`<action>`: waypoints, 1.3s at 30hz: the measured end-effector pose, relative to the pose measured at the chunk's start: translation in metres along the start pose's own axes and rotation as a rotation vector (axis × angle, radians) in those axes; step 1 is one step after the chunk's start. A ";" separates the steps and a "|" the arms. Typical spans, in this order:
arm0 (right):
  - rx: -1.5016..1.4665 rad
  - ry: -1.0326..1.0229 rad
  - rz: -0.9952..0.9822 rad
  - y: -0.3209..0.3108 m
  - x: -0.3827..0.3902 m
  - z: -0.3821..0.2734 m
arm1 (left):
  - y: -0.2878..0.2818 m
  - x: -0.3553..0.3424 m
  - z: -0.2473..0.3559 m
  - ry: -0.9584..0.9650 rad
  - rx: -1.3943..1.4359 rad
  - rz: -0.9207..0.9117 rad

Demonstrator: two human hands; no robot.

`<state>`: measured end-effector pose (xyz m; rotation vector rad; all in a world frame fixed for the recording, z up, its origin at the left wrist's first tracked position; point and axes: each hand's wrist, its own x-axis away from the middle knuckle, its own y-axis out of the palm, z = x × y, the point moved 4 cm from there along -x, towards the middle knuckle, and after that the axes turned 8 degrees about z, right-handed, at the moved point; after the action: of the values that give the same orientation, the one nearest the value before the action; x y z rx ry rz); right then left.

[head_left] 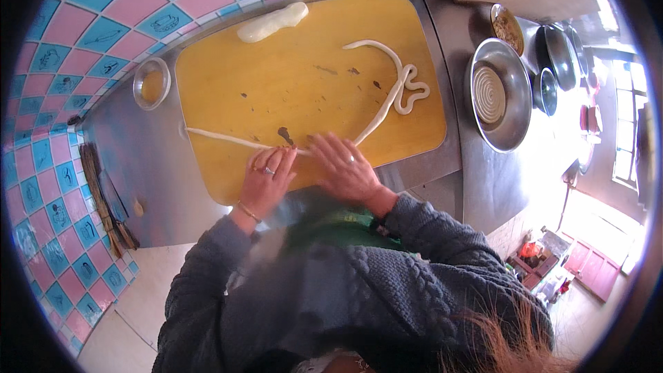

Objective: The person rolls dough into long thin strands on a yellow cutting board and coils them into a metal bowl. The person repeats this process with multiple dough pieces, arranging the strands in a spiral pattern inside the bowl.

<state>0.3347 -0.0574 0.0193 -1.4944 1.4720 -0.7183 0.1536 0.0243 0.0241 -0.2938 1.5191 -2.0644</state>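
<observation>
A long white dough rope (373, 127) stretches across the yellow board (255, 83), with a looped pile at its right end. My left hand (268, 179) has its fingers bent over the rope near the board's front edge, pinched on it. Just to its right, my right hand (342, 169) lies with fingers stretched out over the rope, slightly blurred. A thicker white piece of dough (273, 22) rests at the back of the board.
A small bowl of yellow liquid (152, 86) stands left of the board. On the right are a steel bowl with coiled dough (490, 94), a dish (506, 27) and several other bowls (559, 55). Straw bundles (100, 193) lie at the far left against tiled walls.
</observation>
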 end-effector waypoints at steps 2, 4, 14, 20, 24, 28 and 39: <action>0.019 0.023 0.071 0.017 -0.023 0.020 | 0.007 -0.014 -0.009 -0.105 0.041 0.006; 0.127 -0.012 0.152 0.036 -0.080 0.050 | 0.014 -0.039 -0.019 -0.181 0.053 0.085; 0.180 0.042 -0.064 -0.007 -0.012 0.030 | -0.041 0.012 -0.079 -0.541 0.425 -0.273; 0.226 0.061 0.205 0.024 -0.101 0.065 | -0.066 0.032 -0.094 -0.276 0.163 -0.206; 0.215 0.097 0.386 0.003 -0.138 0.069 | -0.090 0.028 -0.114 -0.245 -0.051 -0.040; 0.147 0.091 -0.014 -0.020 -0.026 0.015 | -0.094 0.038 -0.120 -0.193 -0.077 -0.109; 0.222 0.116 0.247 0.025 -0.131 0.080 | -0.091 0.064 -0.116 -0.191 -0.109 -0.145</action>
<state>0.3771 0.0882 -0.0141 -1.0963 1.5746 -0.7987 0.0174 0.1011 0.0602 -0.6417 1.5331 -2.0002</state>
